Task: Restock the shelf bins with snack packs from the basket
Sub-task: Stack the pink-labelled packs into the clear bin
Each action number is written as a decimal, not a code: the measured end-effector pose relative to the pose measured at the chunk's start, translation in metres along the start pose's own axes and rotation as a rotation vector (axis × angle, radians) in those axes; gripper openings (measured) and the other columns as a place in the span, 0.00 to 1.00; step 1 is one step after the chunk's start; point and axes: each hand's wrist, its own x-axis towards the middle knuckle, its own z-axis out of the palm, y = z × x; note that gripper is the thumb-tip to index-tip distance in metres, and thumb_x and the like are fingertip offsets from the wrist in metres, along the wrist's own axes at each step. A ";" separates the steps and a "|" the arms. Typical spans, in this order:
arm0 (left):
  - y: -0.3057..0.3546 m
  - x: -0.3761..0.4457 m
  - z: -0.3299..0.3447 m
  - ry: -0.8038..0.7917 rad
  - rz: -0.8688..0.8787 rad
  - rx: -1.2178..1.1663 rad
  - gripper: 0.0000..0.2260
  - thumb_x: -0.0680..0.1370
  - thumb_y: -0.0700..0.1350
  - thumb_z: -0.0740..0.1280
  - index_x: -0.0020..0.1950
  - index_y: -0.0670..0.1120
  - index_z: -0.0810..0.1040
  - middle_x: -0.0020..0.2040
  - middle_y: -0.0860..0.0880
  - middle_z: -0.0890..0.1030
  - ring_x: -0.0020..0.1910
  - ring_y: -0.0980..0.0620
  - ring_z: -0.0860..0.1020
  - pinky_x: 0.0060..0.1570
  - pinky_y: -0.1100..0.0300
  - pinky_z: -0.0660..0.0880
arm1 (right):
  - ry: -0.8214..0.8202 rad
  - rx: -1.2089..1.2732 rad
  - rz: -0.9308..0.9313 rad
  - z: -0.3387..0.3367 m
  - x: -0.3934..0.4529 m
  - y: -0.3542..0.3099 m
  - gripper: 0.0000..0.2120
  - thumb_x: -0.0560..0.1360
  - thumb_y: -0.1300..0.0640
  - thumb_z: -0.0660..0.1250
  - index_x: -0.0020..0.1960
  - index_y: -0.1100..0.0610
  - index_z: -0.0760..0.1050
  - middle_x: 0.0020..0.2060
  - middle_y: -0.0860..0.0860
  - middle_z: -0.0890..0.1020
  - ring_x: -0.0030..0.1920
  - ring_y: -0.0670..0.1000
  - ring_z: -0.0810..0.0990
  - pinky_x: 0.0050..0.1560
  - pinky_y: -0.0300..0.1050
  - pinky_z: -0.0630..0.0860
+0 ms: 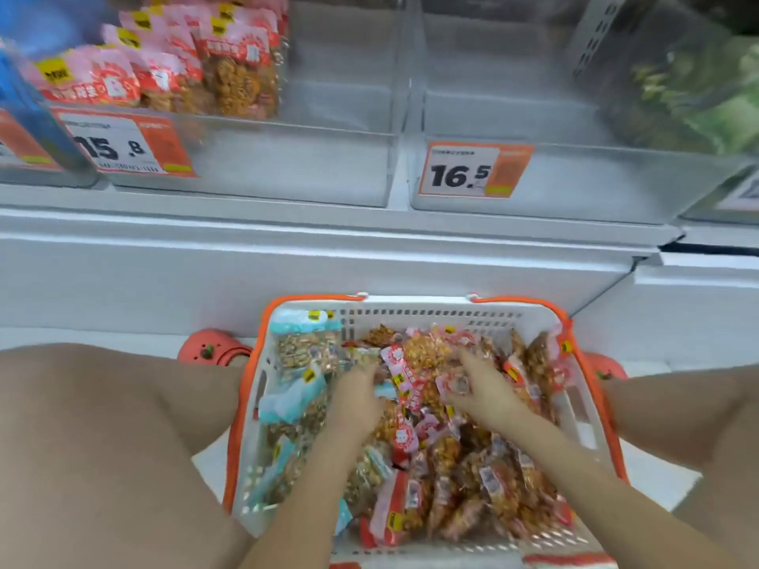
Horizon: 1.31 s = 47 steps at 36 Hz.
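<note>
Your bare forearms reach into white plastic basket w/ orange rim between your knees. L hand fingers curled down into red-and-pink snack packs; R hand spread, fingertips on packs, grip can't tell. Clear shelf bin above, half-stocked at left.

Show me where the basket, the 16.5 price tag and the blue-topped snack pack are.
basket [410, 313]: head view, far white rim wall.
16.5 price tag [460, 174]: head view, on its printed digits.
blue-topped snack pack [306, 324]: head view, its blue top strip.
</note>
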 end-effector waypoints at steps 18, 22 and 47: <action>-0.007 0.006 0.027 -0.219 -0.010 0.500 0.29 0.72 0.51 0.74 0.70 0.50 0.67 0.69 0.47 0.68 0.70 0.42 0.64 0.69 0.43 0.61 | -0.390 -0.570 -0.268 0.009 -0.012 0.015 0.15 0.73 0.57 0.71 0.59 0.48 0.78 0.72 0.45 0.68 0.73 0.55 0.55 0.71 0.54 0.54; -0.010 0.006 0.020 -0.225 -0.094 0.453 0.31 0.69 0.55 0.76 0.67 0.47 0.67 0.64 0.46 0.73 0.63 0.45 0.72 0.66 0.47 0.65 | -0.388 -0.555 -0.305 0.005 -0.013 0.014 0.12 0.73 0.56 0.71 0.57 0.50 0.79 0.72 0.43 0.69 0.74 0.53 0.54 0.73 0.53 0.51; 0.060 0.029 -0.118 -0.087 -0.168 -1.004 0.18 0.78 0.46 0.68 0.67 0.47 0.71 0.55 0.46 0.81 0.50 0.48 0.80 0.42 0.46 0.81 | 0.070 1.012 0.092 -0.117 -0.008 -0.055 0.04 0.79 0.61 0.63 0.49 0.57 0.68 0.39 0.55 0.69 0.36 0.48 0.76 0.44 0.49 0.83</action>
